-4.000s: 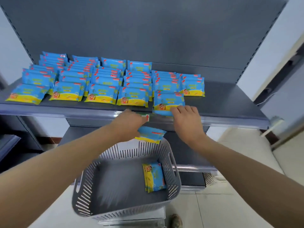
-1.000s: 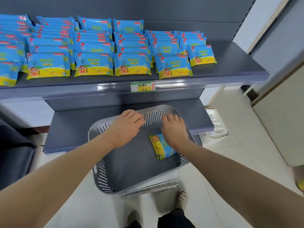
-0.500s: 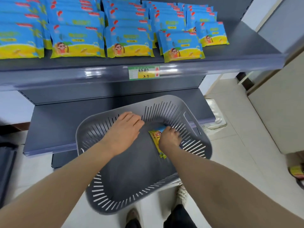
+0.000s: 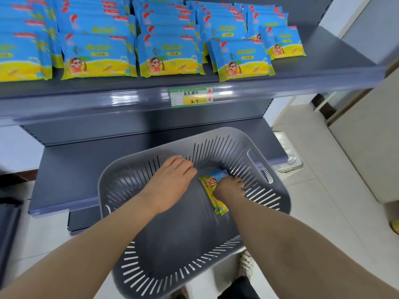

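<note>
Fingers (image 4: 238,181) of right hand (image 4: 229,188) seemingly around packet (image 4: 218,205), low in basket (image 4: 218,137).

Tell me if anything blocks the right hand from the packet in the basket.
Nothing visible does: the right hand grips the packet on the floor of the basket. The left hand is beside it, not in between.
</note>
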Available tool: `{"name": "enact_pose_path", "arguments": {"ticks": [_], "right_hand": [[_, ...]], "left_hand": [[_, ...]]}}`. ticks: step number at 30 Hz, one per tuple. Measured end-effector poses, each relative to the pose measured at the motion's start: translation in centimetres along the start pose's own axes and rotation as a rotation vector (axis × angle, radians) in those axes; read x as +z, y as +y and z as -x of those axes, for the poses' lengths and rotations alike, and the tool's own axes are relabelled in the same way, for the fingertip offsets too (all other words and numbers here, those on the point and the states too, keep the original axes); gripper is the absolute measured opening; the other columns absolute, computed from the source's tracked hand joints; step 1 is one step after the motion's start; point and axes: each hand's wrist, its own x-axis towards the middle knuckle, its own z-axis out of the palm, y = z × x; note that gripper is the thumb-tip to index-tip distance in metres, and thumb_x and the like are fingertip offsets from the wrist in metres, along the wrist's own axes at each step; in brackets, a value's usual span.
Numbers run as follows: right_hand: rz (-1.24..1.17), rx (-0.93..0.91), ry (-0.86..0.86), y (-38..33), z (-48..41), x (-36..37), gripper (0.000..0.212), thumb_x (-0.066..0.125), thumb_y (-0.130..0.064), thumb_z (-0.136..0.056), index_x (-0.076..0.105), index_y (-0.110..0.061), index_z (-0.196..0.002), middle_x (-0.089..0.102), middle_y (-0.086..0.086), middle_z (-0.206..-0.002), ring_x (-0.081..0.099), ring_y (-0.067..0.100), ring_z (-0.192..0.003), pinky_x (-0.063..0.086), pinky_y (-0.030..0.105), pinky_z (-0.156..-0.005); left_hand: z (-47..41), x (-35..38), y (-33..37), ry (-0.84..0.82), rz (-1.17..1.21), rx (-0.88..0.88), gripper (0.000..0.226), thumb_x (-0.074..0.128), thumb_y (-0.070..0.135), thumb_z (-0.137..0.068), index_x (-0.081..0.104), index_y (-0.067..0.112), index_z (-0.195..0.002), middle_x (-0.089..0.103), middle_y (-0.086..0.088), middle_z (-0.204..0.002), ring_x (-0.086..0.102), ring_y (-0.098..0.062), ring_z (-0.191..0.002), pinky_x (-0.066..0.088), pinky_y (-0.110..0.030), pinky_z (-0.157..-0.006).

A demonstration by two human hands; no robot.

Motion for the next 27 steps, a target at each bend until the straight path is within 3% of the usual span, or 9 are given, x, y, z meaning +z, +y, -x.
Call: {"name": "enact_pose_path", "arguments": {"ticks": [4, 7, 10, 15, 17, 21, 25, 27], "right_hand": [[-0.081, -0.041, -0.031, 0.0, 0.2, 0.4, 0.058, 0.054, -0.014, -0.085, 0.030, -0.004, -0.137, 0.035, 0.021, -0.140, 0.035, 0.039, -0.130, 0.032, 0.048, -0.108], [-0.071, -0.040, -0.026, -0.2, 0.4, 0.4, 0.065, 0.057, -0.014, -0.084, 0.025, -0.001, -0.139, 0.036, 0.020, -0.139, 0.037, 0.040, -0.130, 0.033, 0.051, -0.106], [-0.014, -0.034, -0.014, -0.2, 0.6, 0.1, 0.071, 0.060, -0.017, -0.084, 0.022, 0.002, -0.142, 0.032, 0.019, -0.136, 0.034, 0.040, -0.129, 0.034, 0.051, -0.105], [-0.015, -0.091, -0.046, -0.1, 1.1, -0.7, 0.057, 0.054, -0.017, -0.086, 0.033, -0.003, -0.138, 0.033, 0.018, -0.135, 0.038, 0.037, -0.126, 0.039, 0.042, -0.103], [-0.037, -0.160, -0.039, -0.4, 1.7, -1.7, 0.048, 0.054, -0.012, -0.086, 0.041, -0.004, -0.132, 0.044, 0.017, -0.134, 0.047, 0.035, -0.123, 0.043, 0.042, -0.101], [0.085, -0.339, 0.172, -1.1, 3.7, -5.5, 0.036, 0.053, -0.004, -0.087, 0.046, -0.006, -0.122, 0.059, 0.014, -0.121, 0.056, 0.034, -0.114, 0.040, 0.044, -0.098], [0.233, -0.508, 0.375, -0.7, 5.1, -9.2, 0.037, 0.053, -0.005, -0.084, 0.044, -0.008, -0.120, 0.062, 0.014, -0.115, 0.058, 0.033, -0.109, 0.040, 0.040, -0.093], [0.247, -0.580, 0.452, 0.1, 5.4, -10.4, 0.040, 0.055, -0.009, -0.083, 0.043, -0.010, -0.121, 0.062, 0.012, -0.113, 0.057, 0.032, -0.108, 0.040, 0.038, -0.090]], "left_hand": [[0.0, 0.4, 0.3, -0.015, -0.007, 0.012, 0.037, 0.083, 0.009, -0.055, 0.069, 0.012, -0.089, 0.064, -0.003, -0.086, 0.063, -0.022, -0.081, 0.049, -0.036, -0.093], [0.3, 0.6, 0.6, -0.015, -0.021, 0.026, 0.036, 0.082, 0.009, -0.057, 0.069, 0.012, -0.090, 0.064, -0.003, -0.087, 0.063, -0.022, -0.082, 0.041, -0.035, -0.096], [0.6, 0.5, 0.9, -0.016, 0.002, 0.020, 0.037, 0.083, 0.008, -0.055, 0.070, 0.011, -0.089, 0.065, -0.004, -0.086, 0.064, -0.022, -0.081, 0.050, -0.035, -0.091], [0.9, 0.4, 1.0, -0.066, 0.015, 0.007, 0.035, 0.083, 0.007, -0.056, 0.070, 0.011, -0.088, 0.065, -0.003, -0.086, 0.063, -0.022, -0.081, 0.051, -0.035, -0.090], [0.8, 0.2, 0.9, -0.072, 0.001, 0.004, 0.036, 0.082, 0.007, -0.055, 0.070, 0.012, -0.088, 0.065, -0.003, -0.085, 0.063, -0.021, -0.081, 0.051, -0.036, -0.091], [0.1, 0.5, 0.6, -0.113, -0.062, 0.042, 0.033, 0.079, 0.006, -0.056, 0.068, 0.013, -0.087, 0.063, -0.003, -0.083, 0.062, -0.022, -0.079, 0.040, -0.035, -0.094], [-1.3, 2.0, 1.0, -0.209, -0.076, 0.098, 0.030, 0.079, 0.011, -0.055, 0.069, 0.015, -0.083, 0.062, -0.001, -0.079, 0.061, -0.021, -0.076, 0.047, -0.030, -0.084], [-2.3, 3.2, 1.4, -0.255, -0.060, 0.126, 0.030, 0.077, 0.011, -0.060, 0.068, 0.014, -0.089, 0.063, -0.002, -0.083, 0.062, -0.022, -0.081, 0.048, -0.030, -0.085]]}}
